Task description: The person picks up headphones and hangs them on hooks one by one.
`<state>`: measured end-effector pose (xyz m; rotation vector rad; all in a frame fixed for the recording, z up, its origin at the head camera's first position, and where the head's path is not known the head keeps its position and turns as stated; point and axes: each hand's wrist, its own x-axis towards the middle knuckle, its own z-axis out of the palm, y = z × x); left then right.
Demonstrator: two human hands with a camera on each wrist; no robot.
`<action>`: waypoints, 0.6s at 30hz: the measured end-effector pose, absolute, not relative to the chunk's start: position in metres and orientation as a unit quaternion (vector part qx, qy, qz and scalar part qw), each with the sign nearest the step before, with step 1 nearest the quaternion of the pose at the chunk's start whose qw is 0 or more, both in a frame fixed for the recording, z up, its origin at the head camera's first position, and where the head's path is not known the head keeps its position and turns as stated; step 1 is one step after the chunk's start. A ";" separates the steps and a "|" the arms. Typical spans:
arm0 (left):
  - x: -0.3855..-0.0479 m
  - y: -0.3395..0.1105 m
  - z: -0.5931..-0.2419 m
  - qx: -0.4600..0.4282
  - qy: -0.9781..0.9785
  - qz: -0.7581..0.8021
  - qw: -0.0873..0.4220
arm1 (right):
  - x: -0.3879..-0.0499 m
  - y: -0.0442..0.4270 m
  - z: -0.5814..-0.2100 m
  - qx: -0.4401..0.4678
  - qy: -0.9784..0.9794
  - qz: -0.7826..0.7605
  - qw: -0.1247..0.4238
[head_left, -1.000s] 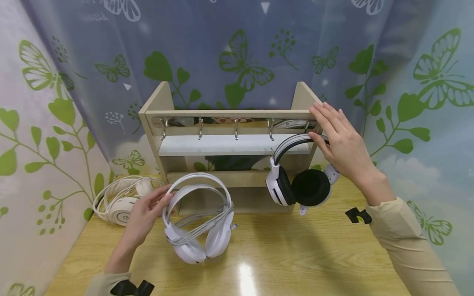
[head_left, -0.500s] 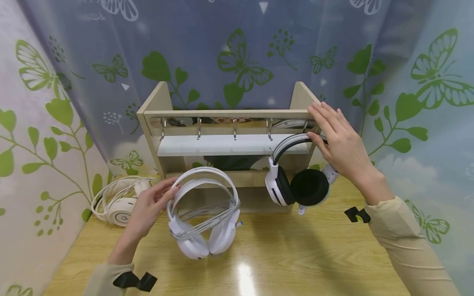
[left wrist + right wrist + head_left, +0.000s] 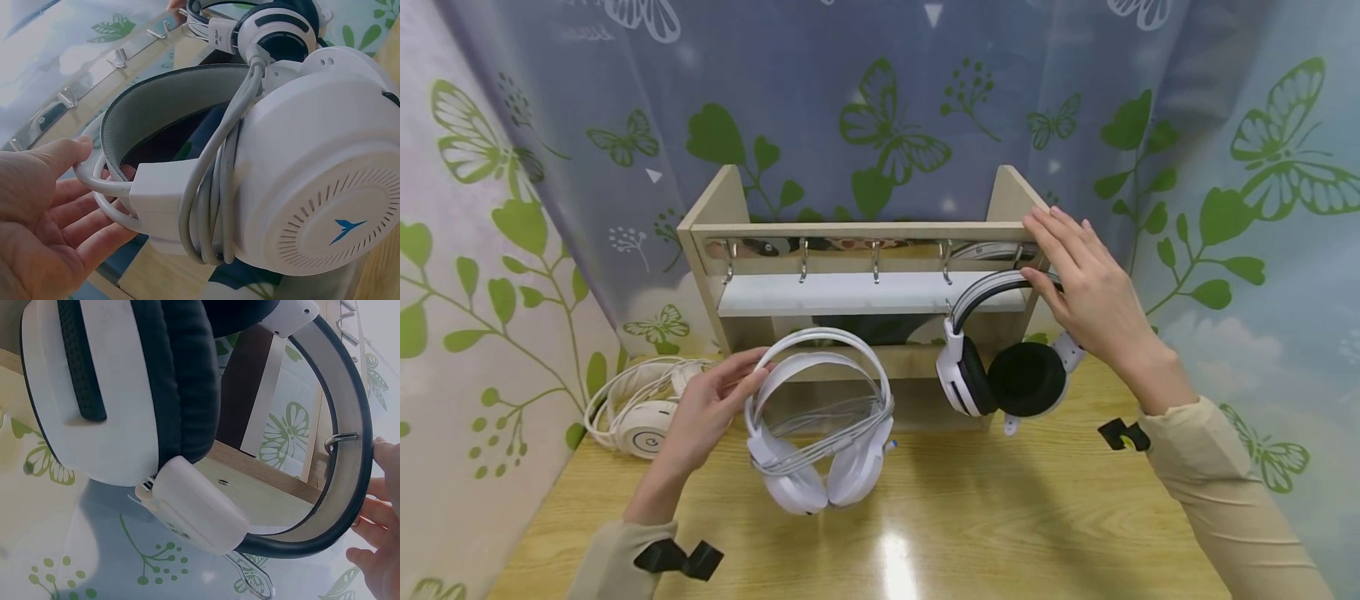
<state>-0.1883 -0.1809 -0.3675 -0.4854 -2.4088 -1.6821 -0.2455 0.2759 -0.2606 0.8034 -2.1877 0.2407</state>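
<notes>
White over-ear headphones (image 3: pixel 859 467) with a grey cable wound round them hang in the air before the rack (image 3: pixel 850 231), ear cups down. My left hand (image 3: pixel 711 408) pinches their headband at the left side; in the left wrist view the thumb (image 3: pixel 65 153) lies on the thin white band. Black-and-white headphones (image 3: pixel 961 375) hang at the rack's right end, and a hook (image 3: pixel 340 439) shows at their headband in the right wrist view. My right hand (image 3: pixel 1097 292) lies with straight fingers against the rack's right top edge, the thumb at that headband.
Several metal hooks (image 3: pixel 876 262) line the rack's front, above a white shelf (image 3: pixel 842 293). Another pair of white headphones (image 3: pixel 643 425) with a tangled cable lies on the wooden table (image 3: pixel 1000 517) at left. A patterned curtain (image 3: pixel 805 83) stands behind the rack.
My left hand has carried the white headphones a little to the right and up, towards the rack. My right hand and the black-and-white headphones have stayed put.
</notes>
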 end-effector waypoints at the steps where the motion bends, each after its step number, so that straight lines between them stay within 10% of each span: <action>1: -0.189 -0.181 -0.367 -0.164 -0.807 -0.561 0.082 | -0.246 0.276 -0.261 0.316 -0.860 0.094 0.389; 18: -0.194 -0.175 -0.353 -0.165 -0.813 -0.547 0.107 | -0.245 0.275 -0.260 0.317 -0.859 0.091 0.391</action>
